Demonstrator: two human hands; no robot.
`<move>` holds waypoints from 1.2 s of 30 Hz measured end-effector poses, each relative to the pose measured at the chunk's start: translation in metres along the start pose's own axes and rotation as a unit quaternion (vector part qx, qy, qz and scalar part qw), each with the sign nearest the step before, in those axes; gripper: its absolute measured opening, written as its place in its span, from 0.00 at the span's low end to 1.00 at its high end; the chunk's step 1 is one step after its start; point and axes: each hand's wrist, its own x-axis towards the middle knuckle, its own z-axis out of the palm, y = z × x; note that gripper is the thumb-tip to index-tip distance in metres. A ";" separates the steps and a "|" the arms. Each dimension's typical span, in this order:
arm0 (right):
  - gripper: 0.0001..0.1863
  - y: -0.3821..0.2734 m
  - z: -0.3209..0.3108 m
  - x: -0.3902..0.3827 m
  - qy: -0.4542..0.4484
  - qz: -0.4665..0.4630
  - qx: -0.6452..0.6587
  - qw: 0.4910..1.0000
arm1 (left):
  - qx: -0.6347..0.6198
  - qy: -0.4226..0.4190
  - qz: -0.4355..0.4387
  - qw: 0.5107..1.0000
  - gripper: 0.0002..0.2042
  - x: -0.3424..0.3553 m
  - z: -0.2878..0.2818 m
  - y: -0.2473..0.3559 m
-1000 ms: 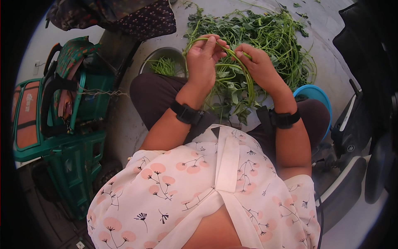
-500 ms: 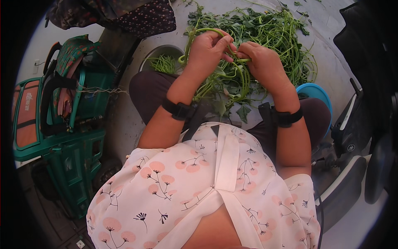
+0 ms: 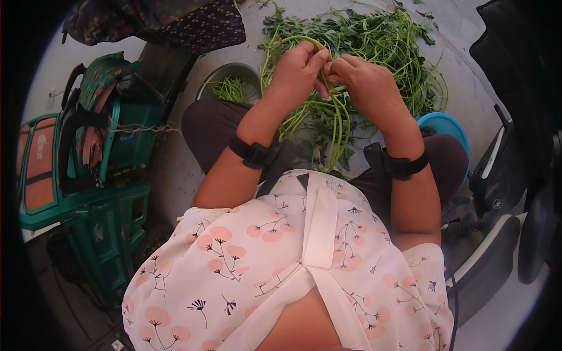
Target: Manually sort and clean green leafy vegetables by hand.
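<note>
At one o'clock, the right hand (image 3: 369, 82) hides some of its fingers; knees (image 3: 208, 126) part-cover the metal bowl (image 3: 236, 71) at eleven and blue basin (image 3: 449, 123) at two.

The stems (image 3: 339, 126) are light, yellowish green; the leaves (image 3: 342, 42) are darker green. The shirt (image 3: 246, 257) is whitish pink, patterned with round peach blossoms and black sprigs. Trousers (image 3: 211, 126) are dark brown, wrist straps (image 3: 408, 168) black, the bowl (image 3: 251, 75) silver-grey, the basin (image 3: 453, 128) bright blue, the vehicle (image 3: 100, 225) green with brownish-orange panels (image 3: 38, 190), the floor (image 3: 175, 155) pale grey.
</note>
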 end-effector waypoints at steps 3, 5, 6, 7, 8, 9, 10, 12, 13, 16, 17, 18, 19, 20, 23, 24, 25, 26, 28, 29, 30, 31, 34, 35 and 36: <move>0.06 0.003 0.000 0.001 0.019 -0.009 -0.018 1.000 | -0.005 0.001 0.006 1.000 0.09 -0.005 0.008 0.005; 0.06 0.008 0.000 0.001 0.034 0.012 -0.033 0.999 | -0.036 -0.007 0.011 0.999 0.10 -0.007 0.014 0.006; 0.06 0.011 0.001 0.002 0.035 0.013 -0.034 0.999 | -0.036 -0.008 0.011 0.999 0.10 -0.007 0.014 0.009; 0.06 0.014 0.003 0.002 0.072 0.026 -0.048 0.996 | -0.054 -0.003 0.010 0.998 0.11 -0.006 0.014 0.011; 0.06 0.016 0.004 0.004 0.109 0.038 -0.061 0.991 | -0.071 0.003 0.010 0.997 0.12 -0.007 0.012 0.015; 0.06 0.018 0.003 0.004 0.110 0.037 -0.061 0.991 | -0.071 0.003 0.011 0.997 0.12 -0.007 0.009 0.017; 0.04 0.020 0.000 0.004 0.124 0.074 0.009 0.989 | -0.099 0.022 0.025 0.995 0.12 -0.006 0.004 0.019; 0.06 0.022 -0.006 0.004 0.139 0.109 0.079 0.981 | -0.125 0.041 0.040 0.991 0.13 -0.006 -0.005 0.025; 0.09 0.022 -0.010 0.004 0.105 0.143 0.162 0.971 | -0.133 0.047 0.063 0.988 0.13 -0.006 -0.008 0.027; 0.13 0.017 -0.011 0.004 0.035 0.197 0.347 0.916 | -0.154 0.037 0.094 0.983 0.16 -0.005 -0.014 0.032; 0.15 0.013 -0.010 0.004 0.000 0.213 0.445 0.870 | -0.160 0.036 0.102 0.981 0.19 -0.005 -0.013 0.033; 0.15 0.008 -0.009 0.004 0.000 0.213 0.445 0.870 | -0.167 0.036 0.109 0.979 0.23 -0.005 -0.012 0.033; 0.15 0.002 -0.009 0.005 -0.021 0.229 0.496 0.837 | -0.167 0.035 0.109 0.979 0.23 -0.004 -0.013 0.032; 0.14 -0.002 -0.009 0.006 -0.041 0.244 0.545 0.801 | -0.176 0.045 0.112 0.977 0.27 -0.004 -0.013 0.032; 0.14 -0.010 -0.019 0.005 -0.106 0.250 0.536 0.800 | -0.178 0.067 0.119 0.974 0.34 -0.004 -0.015 0.032; 0.14 -0.012 -0.021 0.006 -0.126 0.250 0.538 0.795 | -0.172 0.080 0.123 0.974 0.36 -0.005 -0.015 0.032; 0.14 -0.011 -0.021 0.005 -0.126 0.250 0.539 0.795 | -0.171 0.080 0.123 0.974 0.36 -0.005 -0.016 0.033; 0.14 -0.008 -0.020 0.004 -0.134 0.241 0.539 0.796 | -0.167 0.075 0.123 0.975 0.37 -0.005 -0.015 0.035; 0.14 -0.005 -0.019 0.004 -0.141 0.233 0.539 0.797 | -0.163 0.069 0.122 0.977 0.38 -0.005 -0.014 0.036; 0.14 -0.004 -0.019 0.004 -0.134 0.227 0.542 0.798 | -0.168 0.061 0.117 0.977 0.35 -0.005 -0.012 0.036; 0.14 -0.003 -0.019 0.003 -0.128 0.221 0.544 0.799 | -0.174 0.052 0.111 0.977 0.32 -0.005 -0.011 0.036; 0.14 -0.003 -0.018 0.003 -0.127 0.221 0.544 0.799 | -0.174 0.051 0.111 0.977 0.32 -0.005 -0.009 0.036; 0.14 -0.003 -0.015 0.002 -0.087 0.228 0.565 0.788 | -0.211 -0.008 0.080 0.974 0.24 -0.005 -0.007 0.035; 0.13 -0.004 -0.018 0.002 -0.093 0.246 0.589 0.764 | -0.209 -0.010 0.073 0.975 0.20 -0.004 -0.007 0.034; 0.13 -0.005 -0.020 0.002 -0.100 0.264 0.613 0.738 | -0.206 -0.012 0.066 0.976 0.17 -0.004 -0.008 0.033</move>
